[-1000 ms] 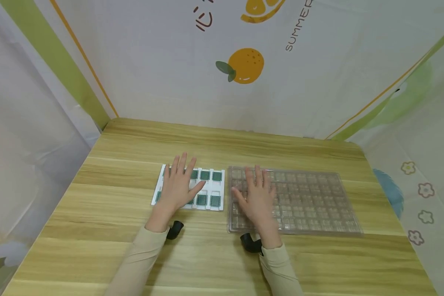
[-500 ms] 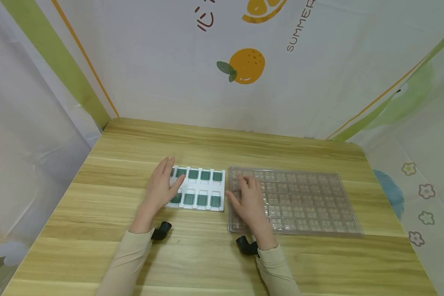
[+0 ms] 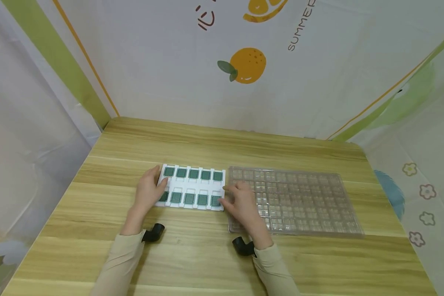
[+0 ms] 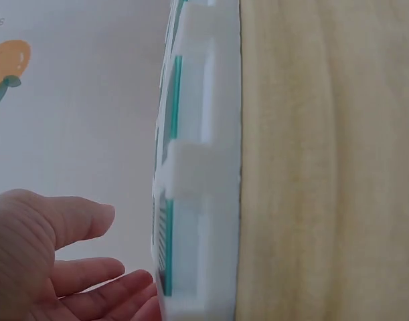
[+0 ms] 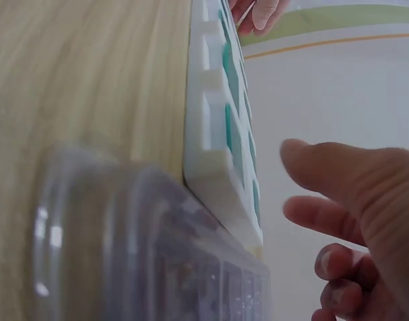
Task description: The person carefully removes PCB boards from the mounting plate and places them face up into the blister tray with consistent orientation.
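A white tray (image 3: 186, 185) lies on the table with two rows of small green perforated circuit boards (image 3: 193, 174) in its slots. My left hand (image 3: 146, 191) is at the tray's left end, thumb over the corner and fingers along the outer side. In the left wrist view its fingertips (image 4: 134, 286) come right up to the tray edge, thumb held apart. My right hand (image 3: 244, 203) hovers by the tray's right end, above the clear plastic tray (image 3: 307, 201). In the right wrist view its thumb (image 5: 324, 164) and index finger are spread, with nothing between them.
The clear tray, divided into many small cells, lies just right of the white one. Black curved pieces (image 3: 153, 233) sit at both wrists. A printed curtain (image 3: 170, 74) hangs behind the wooden table (image 3: 192, 263) and along both sides.
My left hand has moved left from over the white tray to its left end. My right hand has shifted left from over the clear tray to the white tray's right end.
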`<state>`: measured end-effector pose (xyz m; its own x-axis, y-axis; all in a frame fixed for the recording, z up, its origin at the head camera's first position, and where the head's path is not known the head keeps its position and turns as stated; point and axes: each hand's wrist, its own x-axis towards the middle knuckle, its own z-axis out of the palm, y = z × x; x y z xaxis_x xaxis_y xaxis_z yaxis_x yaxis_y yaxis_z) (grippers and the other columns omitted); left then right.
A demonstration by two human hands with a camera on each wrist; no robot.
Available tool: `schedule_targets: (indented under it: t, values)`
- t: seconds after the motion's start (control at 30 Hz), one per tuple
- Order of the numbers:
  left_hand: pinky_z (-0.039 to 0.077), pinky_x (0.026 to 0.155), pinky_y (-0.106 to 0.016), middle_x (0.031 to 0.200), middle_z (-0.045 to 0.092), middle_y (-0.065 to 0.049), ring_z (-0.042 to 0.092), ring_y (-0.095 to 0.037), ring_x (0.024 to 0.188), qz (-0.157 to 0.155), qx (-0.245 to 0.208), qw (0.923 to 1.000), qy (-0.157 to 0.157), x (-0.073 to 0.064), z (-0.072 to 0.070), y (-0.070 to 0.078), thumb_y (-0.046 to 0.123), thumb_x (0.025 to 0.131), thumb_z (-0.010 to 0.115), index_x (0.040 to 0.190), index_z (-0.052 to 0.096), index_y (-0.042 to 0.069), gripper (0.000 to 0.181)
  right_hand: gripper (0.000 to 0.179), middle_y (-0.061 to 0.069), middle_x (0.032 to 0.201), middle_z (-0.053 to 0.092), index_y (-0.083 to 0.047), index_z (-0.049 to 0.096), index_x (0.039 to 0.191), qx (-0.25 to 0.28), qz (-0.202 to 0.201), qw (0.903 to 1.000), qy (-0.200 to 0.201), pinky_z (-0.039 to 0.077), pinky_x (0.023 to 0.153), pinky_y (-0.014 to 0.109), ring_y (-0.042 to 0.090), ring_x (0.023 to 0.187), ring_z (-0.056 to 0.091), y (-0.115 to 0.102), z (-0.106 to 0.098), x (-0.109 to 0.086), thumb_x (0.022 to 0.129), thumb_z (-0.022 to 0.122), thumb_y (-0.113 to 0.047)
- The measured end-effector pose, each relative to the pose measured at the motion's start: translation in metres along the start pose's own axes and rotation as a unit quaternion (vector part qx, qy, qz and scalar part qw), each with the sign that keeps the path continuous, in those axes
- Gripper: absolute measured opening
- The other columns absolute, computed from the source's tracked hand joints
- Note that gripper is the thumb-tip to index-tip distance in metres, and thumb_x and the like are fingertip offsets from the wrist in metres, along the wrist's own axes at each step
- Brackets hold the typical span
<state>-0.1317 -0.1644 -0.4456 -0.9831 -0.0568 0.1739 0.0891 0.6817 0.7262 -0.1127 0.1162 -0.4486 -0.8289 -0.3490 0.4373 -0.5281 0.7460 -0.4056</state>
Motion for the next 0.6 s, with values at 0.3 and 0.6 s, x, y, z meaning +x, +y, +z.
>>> schedule_targets:
  t: [0.3,0.6]
  values:
    - [0.050,0.076,-0.047,0.100,0.058,-0.034,0.058,-0.039,0.088,-0.025,-0.028,0.9993,0.006,0.000,0.001,-0.004,-0.004,0.084,0.060,0.118,0.052,-0.021,0.039,0.030,-0.001,0.071,0.045,-0.007,0.073,0.093,-0.002,0.018,0.9973,-0.071,0.036,0.062,0.029,0.014,0.069,0.040,-0.006,0.001,0.000,0.071,0.081,-0.025]
    - [0.050,0.074,-0.042,0.096,0.060,-0.032,0.058,-0.038,0.085,-0.049,-0.042,0.9979,0.006,0.003,0.003,-0.011,-0.007,0.083,0.061,0.113,0.056,-0.019,0.033,0.029,-0.001,0.073,0.050,-0.007,0.073,0.092,-0.020,0.006,0.9959,-0.087,0.038,0.064,0.030,0.017,0.073,0.045,-0.008,0.004,0.002,0.070,0.081,-0.025]
